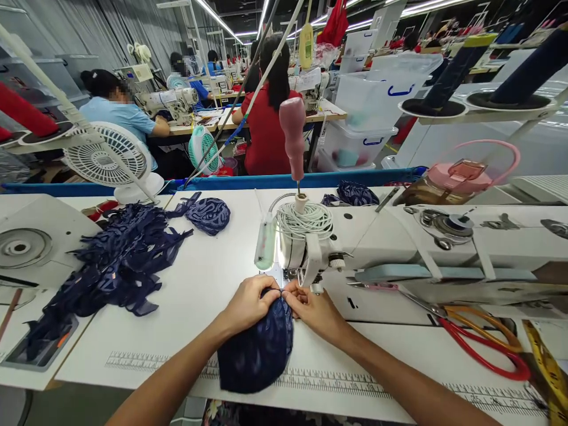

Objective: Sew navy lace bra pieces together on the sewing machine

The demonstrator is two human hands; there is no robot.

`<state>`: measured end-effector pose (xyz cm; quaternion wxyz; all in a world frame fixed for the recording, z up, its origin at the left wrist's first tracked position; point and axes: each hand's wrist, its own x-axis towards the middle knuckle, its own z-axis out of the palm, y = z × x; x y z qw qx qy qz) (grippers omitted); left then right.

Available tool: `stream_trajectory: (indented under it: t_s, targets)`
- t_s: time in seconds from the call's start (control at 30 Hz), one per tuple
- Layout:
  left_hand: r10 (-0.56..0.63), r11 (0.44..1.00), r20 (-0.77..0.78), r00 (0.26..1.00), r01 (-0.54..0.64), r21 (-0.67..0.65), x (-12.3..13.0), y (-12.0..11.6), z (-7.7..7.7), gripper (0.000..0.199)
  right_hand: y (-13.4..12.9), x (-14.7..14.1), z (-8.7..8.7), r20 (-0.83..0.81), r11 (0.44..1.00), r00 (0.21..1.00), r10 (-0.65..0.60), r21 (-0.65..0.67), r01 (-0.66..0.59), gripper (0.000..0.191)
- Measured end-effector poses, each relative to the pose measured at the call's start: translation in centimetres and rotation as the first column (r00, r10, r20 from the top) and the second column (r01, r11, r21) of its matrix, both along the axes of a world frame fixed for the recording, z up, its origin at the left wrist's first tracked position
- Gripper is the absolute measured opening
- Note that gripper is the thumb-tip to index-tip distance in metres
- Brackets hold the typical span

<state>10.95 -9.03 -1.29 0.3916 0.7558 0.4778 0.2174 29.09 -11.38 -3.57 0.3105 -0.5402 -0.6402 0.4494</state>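
Both hands pinch the upper edge of a dark navy patterned fabric piece (257, 352), just in front of the needle area of a white sewing machine (368, 236). My left hand (252, 300) is closed on the edge from the left, thumb on top. From the right, my right hand (313, 306) grips the same edge, its thumb and fingertips close to the left thumb. The fabric hangs toward me over the ruler markings on the white table (186, 331). The presser foot is partly hidden behind the hands.
A heap of navy fabric strips (119, 260) and a rounded navy piece (208, 215) lie left. Red-handled scissors (483, 349) rest at the right by a yellow tape measure (548, 367). A white fan (109, 155) stands behind. People sit at machines beyond.
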Motion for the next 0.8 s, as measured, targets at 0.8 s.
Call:
stream_trajectory:
  t_s: [0.8]
  targets:
    - [0.085,0.994,-0.149,0.985,-0.074,0.078,1.4,1.6,-1.3,0.010,-1.4,2.7,-1.7,0.641,0.678,0.738,-0.210,0.640,-0.363,0.034]
